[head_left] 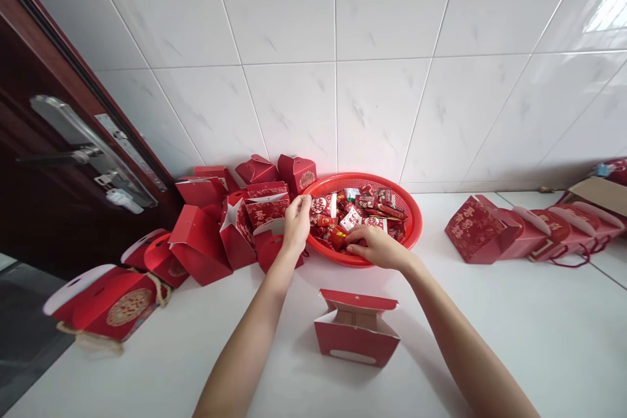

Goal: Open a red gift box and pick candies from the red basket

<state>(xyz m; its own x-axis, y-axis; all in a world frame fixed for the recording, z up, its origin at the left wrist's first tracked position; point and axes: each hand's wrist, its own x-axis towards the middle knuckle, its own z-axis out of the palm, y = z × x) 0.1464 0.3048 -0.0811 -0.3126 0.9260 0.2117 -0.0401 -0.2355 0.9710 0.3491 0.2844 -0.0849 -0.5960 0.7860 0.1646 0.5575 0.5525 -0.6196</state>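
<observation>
A round red plastic basket (pixel 414 219) holds a heap of wrapped candies (pixel 379 202), mostly red with some white and gold. At its left rim, my left hand (pixel 296 223) is closed, pinching a red-and-white candy packet (pixel 322 206) by its edge. My right hand (pixel 375 247) reaches over the near rim, its fingers curled down among the candies; whatever lies under the fingertips is hidden. In front of the basket, between my forearms, a red paper gift box (pixel 357 343) stands upright with its top open and its inside visible.
Several red gift boxes (pixel 200 245) crowd the left side, some with twine handles, beside a dark door with a metal handle (pixel 83 155). More red boxes (pixel 519 232) line up on the right near a cardboard box (pixel 600 192). A tiled wall (pixel 382 117) rises behind the white table (pixel 215 339).
</observation>
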